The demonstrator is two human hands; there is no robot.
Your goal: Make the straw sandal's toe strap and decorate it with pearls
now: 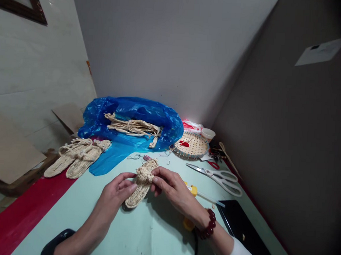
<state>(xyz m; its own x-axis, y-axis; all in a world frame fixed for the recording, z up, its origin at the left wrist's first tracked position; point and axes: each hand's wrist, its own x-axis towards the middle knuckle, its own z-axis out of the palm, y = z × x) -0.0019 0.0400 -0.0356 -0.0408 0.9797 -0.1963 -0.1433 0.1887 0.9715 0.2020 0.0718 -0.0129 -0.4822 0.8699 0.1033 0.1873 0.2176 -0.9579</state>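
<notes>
A small woven straw sandal (140, 188) lies on the pale green table top (142, 236), with a knotted strap at its middle. My left hand (118, 191) pinches the strap from the left. My right hand (170, 186) grips the same knot from the right, fingers curled, with a dark red bead bracelet (209, 224) on that wrist. Both hands rest low over the sandal.
A finished pair of straw sandals (76, 158) lies at the left on red cloth. A blue plastic bag (130, 121) holds straw bundles behind. A round woven tray (191, 143), white scissors (222, 177), a yellow glue gun (194, 189) and a black tablet (239, 226) sit at the right.
</notes>
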